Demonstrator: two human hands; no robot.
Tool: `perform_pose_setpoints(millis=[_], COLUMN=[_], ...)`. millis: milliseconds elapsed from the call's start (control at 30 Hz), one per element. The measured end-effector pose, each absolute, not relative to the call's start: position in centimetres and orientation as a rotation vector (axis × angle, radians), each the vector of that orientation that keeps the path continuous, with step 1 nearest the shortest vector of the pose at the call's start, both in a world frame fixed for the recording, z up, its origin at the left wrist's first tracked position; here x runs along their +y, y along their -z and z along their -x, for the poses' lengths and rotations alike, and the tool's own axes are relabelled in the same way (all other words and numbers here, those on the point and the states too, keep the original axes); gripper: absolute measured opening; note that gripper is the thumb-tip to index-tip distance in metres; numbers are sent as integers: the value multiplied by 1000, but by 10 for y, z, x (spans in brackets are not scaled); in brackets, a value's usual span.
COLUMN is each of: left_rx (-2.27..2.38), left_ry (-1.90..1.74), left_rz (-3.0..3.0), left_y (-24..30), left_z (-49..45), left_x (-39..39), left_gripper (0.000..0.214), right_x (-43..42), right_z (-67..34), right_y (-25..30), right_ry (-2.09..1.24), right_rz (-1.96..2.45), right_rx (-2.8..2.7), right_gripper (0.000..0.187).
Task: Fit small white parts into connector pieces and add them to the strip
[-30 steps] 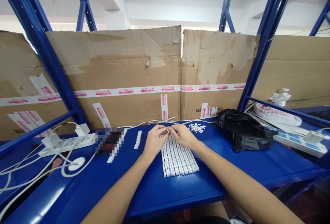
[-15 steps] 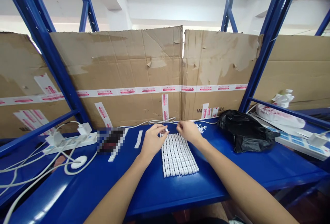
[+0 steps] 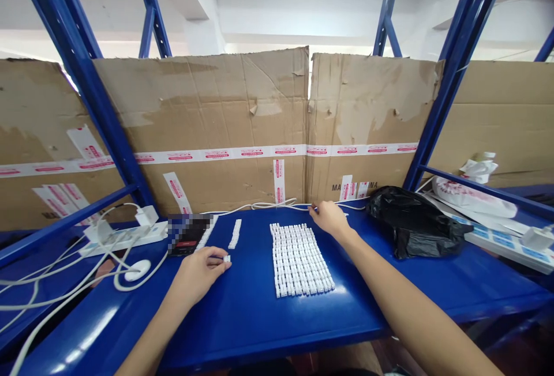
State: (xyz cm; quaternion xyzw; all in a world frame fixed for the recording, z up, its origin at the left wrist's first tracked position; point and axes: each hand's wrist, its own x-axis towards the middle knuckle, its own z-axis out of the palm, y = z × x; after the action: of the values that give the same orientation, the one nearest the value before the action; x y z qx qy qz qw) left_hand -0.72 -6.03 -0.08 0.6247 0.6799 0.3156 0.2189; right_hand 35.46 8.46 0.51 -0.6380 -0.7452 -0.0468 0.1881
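Observation:
A mat of small white plastic pieces (image 3: 300, 259) lies in rows on the blue shelf (image 3: 268, 318). My left hand (image 3: 198, 275) rests on the shelf left of the mat, fingers pinched on a small white piece (image 3: 226, 258) at its fingertips. A short white strip of pieces (image 3: 235, 233) lies just beyond it. My right hand (image 3: 329, 218) reaches to the far side of the mat, fingers curled over a pile of loose white pieces that it mostly hides; what it grips I cannot make out.
A black plastic bag (image 3: 413, 223) lies right of the mat. White power strips (image 3: 125, 236) and cables (image 3: 56, 289) crowd the left; another power strip (image 3: 506, 240) sits at the right. Cardboard sheets (image 3: 242, 128) wall the back. Blue rack posts (image 3: 450, 70) stand at both sides.
Both hands have left the mat's far edge. My left hand moved left and nearer, carrying a white piece; my right hand moved right and farther, onto the loose pile.

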Motion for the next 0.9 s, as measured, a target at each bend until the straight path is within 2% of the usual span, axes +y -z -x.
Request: perform_pose_setpoints(millis=[167, 367, 567, 733, 900], left_rx=[2036, 2031, 2083, 2115, 2118], left_ry=[-860, -854, -803, -832, -1041], left_rz=[-1849, -1850, -1868, -1817, -1898], left_y=[15, 19, 15, 14, -9], left_z=[12, 9, 4, 4, -9], left_x=[-52, -37, -27, -30, -37], left_gripper=[31, 46, 47, 56, 54], right_x=[81, 89, 110, 114, 110], right_z=[-322, -299, -288, -286, -290], right_y=[-2, 0, -2, 5, 8], right_ry=[61, -21, -66, -209, -139], right_rz=[1557, 1338, 1072, 799, 769], right_rx=[-2222, -2327, -2432, -2470, -2520], right_gripper=[32, 27, 21, 28, 29])
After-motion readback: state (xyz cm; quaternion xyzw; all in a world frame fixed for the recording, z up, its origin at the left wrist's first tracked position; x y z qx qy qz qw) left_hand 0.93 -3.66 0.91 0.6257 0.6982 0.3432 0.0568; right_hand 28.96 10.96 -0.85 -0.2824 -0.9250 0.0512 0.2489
